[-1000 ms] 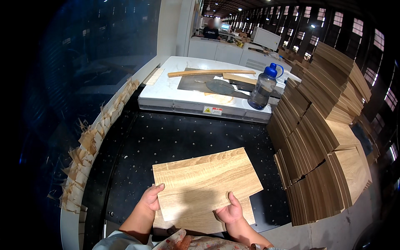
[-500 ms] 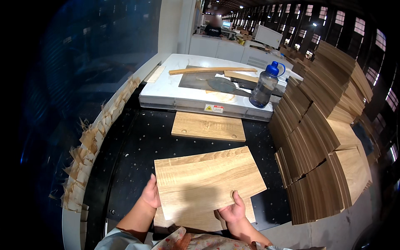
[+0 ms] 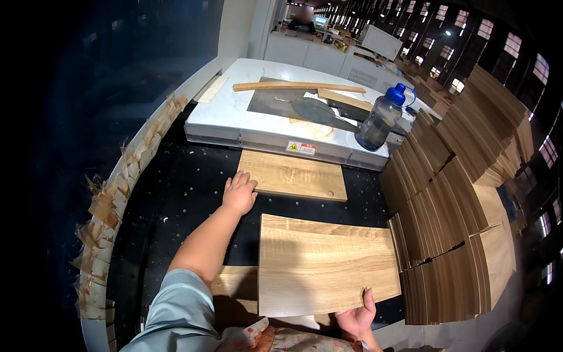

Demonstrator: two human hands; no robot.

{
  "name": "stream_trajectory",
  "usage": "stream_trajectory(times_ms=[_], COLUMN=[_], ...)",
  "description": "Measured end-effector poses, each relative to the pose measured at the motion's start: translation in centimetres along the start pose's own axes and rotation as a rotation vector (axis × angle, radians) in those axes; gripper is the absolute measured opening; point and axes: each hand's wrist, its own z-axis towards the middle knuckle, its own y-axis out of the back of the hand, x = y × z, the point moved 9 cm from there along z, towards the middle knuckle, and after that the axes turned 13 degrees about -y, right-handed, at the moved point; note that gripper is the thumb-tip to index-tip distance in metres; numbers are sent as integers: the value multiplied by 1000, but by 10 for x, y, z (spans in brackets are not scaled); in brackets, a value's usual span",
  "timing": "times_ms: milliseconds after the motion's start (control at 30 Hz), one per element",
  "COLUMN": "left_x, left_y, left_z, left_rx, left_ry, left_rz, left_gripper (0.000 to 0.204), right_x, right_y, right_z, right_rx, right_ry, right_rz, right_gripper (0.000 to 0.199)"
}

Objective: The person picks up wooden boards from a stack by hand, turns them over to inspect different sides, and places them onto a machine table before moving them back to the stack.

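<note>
A light wood-grain board (image 3: 328,264) is held up in front of me, tilted, over the black worktable. My right hand (image 3: 358,318) grips its near edge, thumb on top and the other fingers hidden beneath. My left hand (image 3: 240,193) reaches out with its fingers stretched over the left end of a second wood board (image 3: 293,176), which lies at the foot of the white machine cover. Under the held board and close to my body, another wood board (image 3: 234,281) shows in part on the table.
Tall stacks of boards (image 3: 434,234) line the right side. Ahead, the white machine cover (image 3: 223,126) carries a blue-capped water bottle (image 3: 378,120), a wood strip (image 3: 293,86) and a dark round flat piece (image 3: 312,110). Ragged brown tape (image 3: 105,202) covers the left rail. A person (image 3: 302,22) is far behind.
My left hand has let go of the held board and moved forward to the far board's left end. With my right hand still on it, the held board has shifted right.
</note>
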Motion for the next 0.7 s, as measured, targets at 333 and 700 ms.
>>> stream_trajectory(times_ms=[333, 700], left_x=[-26, -78], left_y=[3, 123], left_z=[-39, -207], left_rx=[-146, 36], left_ry=[-398, -342], left_rz=[-181, -544], left_gripper=[14, 13], right_x=[26, 33], right_y=[3, -48], right_z=[-14, -1], right_rx=[-40, 116], right_ry=[131, 99], right_rz=[40, 179], right_gripper=[60, 51])
